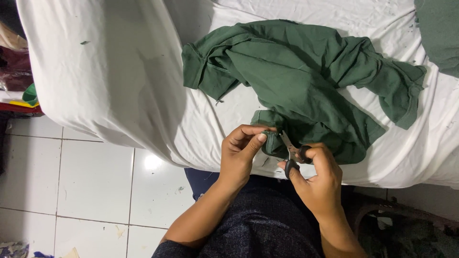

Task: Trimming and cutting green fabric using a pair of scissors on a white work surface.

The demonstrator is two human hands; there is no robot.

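A green garment (301, 76) is spread crumpled on a table draped with a white sheet (110, 81), its lower edge hanging toward the person. That edge is pinched between thumb and fingers of the left hand (241, 153). Small black-handled scissors (290, 152) are gripped in the right hand (318, 179), their blades touching the fabric just beside the left thumb.

Lying crumpled on a white-sheeted bed (119, 86): a dark green garment (296, 76), sprawling across the middle and right, its near edge reaching the bed's near rim. Resting at the far right corner: another green cloth (440, 33). Speckling the sheet here and there: tiny dark thread scraps (84, 42).
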